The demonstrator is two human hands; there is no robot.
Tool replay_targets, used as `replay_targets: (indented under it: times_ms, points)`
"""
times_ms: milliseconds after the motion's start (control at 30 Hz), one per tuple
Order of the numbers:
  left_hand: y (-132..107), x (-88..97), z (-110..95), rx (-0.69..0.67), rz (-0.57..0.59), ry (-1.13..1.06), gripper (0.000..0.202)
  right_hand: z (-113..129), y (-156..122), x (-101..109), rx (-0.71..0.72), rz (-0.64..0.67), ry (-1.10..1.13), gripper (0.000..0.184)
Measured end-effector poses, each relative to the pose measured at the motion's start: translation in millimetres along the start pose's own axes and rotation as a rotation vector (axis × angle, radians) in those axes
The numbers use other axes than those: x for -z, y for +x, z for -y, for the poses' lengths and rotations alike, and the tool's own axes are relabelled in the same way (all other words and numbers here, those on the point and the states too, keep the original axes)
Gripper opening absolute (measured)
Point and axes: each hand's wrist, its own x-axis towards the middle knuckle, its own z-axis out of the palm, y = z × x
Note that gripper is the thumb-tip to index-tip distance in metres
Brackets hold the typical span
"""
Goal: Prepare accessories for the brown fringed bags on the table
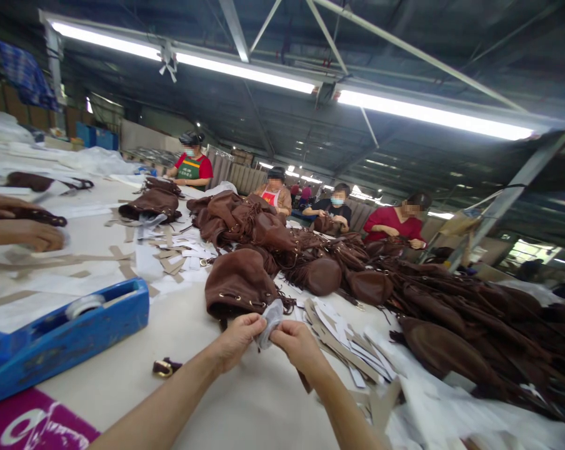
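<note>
At the far left we see a co-worker's hand low over the table; we cannot tell what it grips. Nearer to us stands a blue tape dispenser with a roll of tape in it, and a purple sheet with white marks shows below it. Just to the right, a short brown strap with a gold buckle lies on the table. Farther back, loose paper strips are scattered about.

In the middle, our left hand pinches one side of a crumpled see-through wrap between thumb and fingers. The wrap is between our two hands, in front of a brown bag that lies on the table with its eyelets toward us; we cannot tell whether wrap and bag touch. Our right hand pinches the other side of the wrap, thumb and fingers pressed together.

Behind the bag we see a pile of brown bags. Right of our hands lie more strips, grey and white, and beyond them a long dark heap of brown leather fills the right side.
</note>
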Motion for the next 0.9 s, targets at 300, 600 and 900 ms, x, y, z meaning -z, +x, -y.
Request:
replay_targets:
  times_ms: [300,600,900]
  points:
    - [-1.3,0.6,-1.2,-0.068,-0.008,0.189,0.043,-11.6,-14.1,-6.1,-0.131,0.065,0.205,0.038]
    - [-6.7,-8.2,-0.7,-0.318,-0.068,0.791,0.016,-27.9,4.2,-16.0,-0.248,-0.119,0.397,0.036]
    - [-3.1,-4.2,-0.8,-0.38,-0.152,0.882,0.017,-28.9,-16.1,7.3,-0.354,0.177,0.438,0.049]
